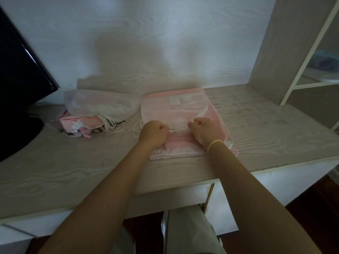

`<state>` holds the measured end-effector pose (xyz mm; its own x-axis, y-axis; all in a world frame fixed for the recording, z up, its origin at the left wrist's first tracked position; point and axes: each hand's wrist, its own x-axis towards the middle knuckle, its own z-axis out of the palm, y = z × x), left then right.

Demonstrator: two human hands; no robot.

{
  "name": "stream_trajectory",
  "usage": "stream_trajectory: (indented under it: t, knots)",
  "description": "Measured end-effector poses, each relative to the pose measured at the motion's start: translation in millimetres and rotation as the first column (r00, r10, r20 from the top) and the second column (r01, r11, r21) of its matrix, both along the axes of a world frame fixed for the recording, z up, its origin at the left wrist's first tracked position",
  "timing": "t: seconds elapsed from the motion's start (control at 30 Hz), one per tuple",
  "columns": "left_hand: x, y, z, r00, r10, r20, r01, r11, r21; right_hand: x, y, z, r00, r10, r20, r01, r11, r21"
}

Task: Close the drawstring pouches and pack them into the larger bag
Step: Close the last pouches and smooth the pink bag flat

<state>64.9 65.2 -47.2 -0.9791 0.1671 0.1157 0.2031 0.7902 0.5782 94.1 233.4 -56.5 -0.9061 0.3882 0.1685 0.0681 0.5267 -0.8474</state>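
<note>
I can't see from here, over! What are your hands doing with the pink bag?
Left hand and right hand both pinching the white drawstring, over the pink pouch flat on desk. Other pouches piled left, unpacked. Nothing in the way.

Two bare forearms, with no sleeves reaching them, are seen. A thin pale elastic band (214,145) is worn around the right wrist. Light grey trousers (185,233) are worn on the legs below.

matt wood-grain desk (256,129), soft cloth pouch (176,110) (pink) — glossy monitor (22,70)
</note>
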Motion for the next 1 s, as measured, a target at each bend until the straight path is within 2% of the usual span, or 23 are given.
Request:
stream_trajectory:
  t: [0.13, 0.2, 0.27, 0.3, 0.33, 0.47, 0.67, 0.73, 0.8, 0.87, 1.0]
  knots:
    - [2.0, -9.2, 7.0, 0.988, -0.046, 0.150, -0.019, 0.916, 0.401, -4.8, -4.8, -4.0, 0.999, 0.021, 0.039, -0.026, 0.991, 0.131]
    - [7.6, -7.9, 12.3, 0.966, -0.108, 0.235, -0.054, 0.802, 0.594, -4.2, -12.4, -4.7, 0.998, 0.009, 0.070, -0.024, 0.975, 0.221]
    - [10.2, -5.8, 15.2, 0.926, -0.241, 0.290, -0.072, 0.643, 0.763, -2.4, -21.2, -4.9, 0.993, 0.010, 0.120, -0.048, 0.948, 0.314]
    - [10.3, -4.6, 14.7, 0.911, -0.299, 0.283, -0.056, 0.591, 0.805, -0.7, -24.8, -4.2, 0.990, 0.013, 0.142, -0.064, 0.931, 0.359]
    - [11.3, -3.2, 14.7, 0.907, -0.329, 0.262, -0.025, 0.579, 0.815, 0.3, -27.8, -4.0, 0.988, 0.014, 0.156, -0.075, 0.916, 0.393]
    - [13.2, 7.2, 12.2, 0.948, -0.278, 0.157, 0.092, 0.709, 0.699, -0.1, -26.4, -6.1, 0.990, 0.018, 0.143, -0.075, 0.912, 0.404]
    - [11.0, 15.6, 5.5, 0.991, -0.076, 0.111, 0.003, 0.840, 0.543, 3.9, -22.6, -8.9, 0.997, 0.050, 0.056, -0.065, 0.953, 0.297]
    - [10.6, 16.1, 6.4, 0.994, -0.079, 0.078, 0.034, 0.887, 0.461, 4.5, -18.7, -7.6, 0.999, 0.050, -0.012, -0.047, 0.983, 0.178]
    - [8.8, 13.6, 8.0, 0.990, -0.126, 0.068, 0.091, 0.920, 0.382, 8.0, -17.1, 0.6, 0.995, 0.055, -0.086, -0.059, 0.997, -0.052]
    - [8.9, 12.3, 10.4, 0.976, -0.199, 0.090, 0.165, 0.940, 0.297, 13.5, -19.5, 17.7, 0.989, 0.105, -0.104, -0.128, 0.962, -0.240]
    - [6.9, 10.7, 7.4, 0.975, -0.218, 0.033, 0.209, 0.962, 0.178, 10.4, -24.9, 66.7, 0.920, 0.388, -0.054, -0.373, 0.824, -0.426]
